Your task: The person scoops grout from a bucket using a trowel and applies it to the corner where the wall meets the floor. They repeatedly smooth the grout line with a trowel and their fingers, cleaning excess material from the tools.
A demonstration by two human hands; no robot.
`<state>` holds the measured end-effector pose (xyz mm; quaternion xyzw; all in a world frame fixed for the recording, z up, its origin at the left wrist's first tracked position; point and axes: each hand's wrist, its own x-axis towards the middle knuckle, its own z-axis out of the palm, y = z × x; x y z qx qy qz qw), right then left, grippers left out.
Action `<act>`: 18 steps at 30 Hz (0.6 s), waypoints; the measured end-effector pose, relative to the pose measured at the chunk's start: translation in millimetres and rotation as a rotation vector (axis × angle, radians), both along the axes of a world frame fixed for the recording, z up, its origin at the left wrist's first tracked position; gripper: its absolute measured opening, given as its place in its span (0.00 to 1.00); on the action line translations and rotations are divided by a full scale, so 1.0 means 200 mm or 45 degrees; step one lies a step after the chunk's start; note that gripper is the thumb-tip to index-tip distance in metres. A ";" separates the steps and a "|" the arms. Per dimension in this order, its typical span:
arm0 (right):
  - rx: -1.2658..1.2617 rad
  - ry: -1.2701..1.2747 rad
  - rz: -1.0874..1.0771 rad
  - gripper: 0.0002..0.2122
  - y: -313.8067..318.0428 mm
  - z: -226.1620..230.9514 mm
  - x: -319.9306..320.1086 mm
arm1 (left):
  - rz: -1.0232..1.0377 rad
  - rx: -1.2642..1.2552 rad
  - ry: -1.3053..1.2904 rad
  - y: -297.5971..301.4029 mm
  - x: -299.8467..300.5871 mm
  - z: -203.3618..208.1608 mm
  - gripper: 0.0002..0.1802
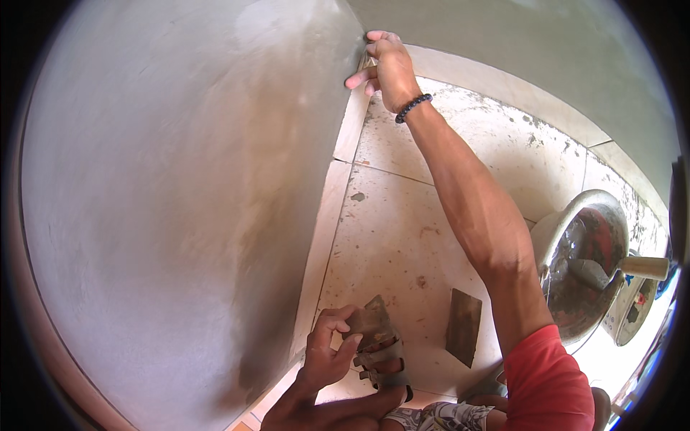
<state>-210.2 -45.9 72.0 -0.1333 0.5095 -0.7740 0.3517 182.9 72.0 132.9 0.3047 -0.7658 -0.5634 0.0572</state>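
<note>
Near left, my left hand (327, 352) pinches a thin, flat grey-brown plate (371, 325). My right hand (395, 68), fingers loosely parted, at smooth grey plastered wall's (180, 179) far corner.

place: indoor building site | signs: grey plastered wall (172, 179), spattered tile floor (402, 248), smeared bucket (552, 233)

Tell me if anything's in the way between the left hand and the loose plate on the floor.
Yes: in this view, the held plate and the sandalled foot lie across the direct line from the left hand to the loose plate. Beyond the foot, nothing visible blocks that line.
</note>
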 end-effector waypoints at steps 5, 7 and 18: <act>0.115 0.107 0.033 0.19 0.06 0.04 0.00 | 0.002 0.007 -0.028 0.00 -0.01 0.00 0.16; 0.142 0.104 -0.070 0.17 0.10 0.04 0.04 | -0.008 -0.008 -0.036 0.00 -0.01 -0.01 0.17; -0.021 -0.249 -0.221 0.14 0.08 -0.26 0.05 | -0.008 -0.033 -0.050 0.01 0.01 -0.01 0.17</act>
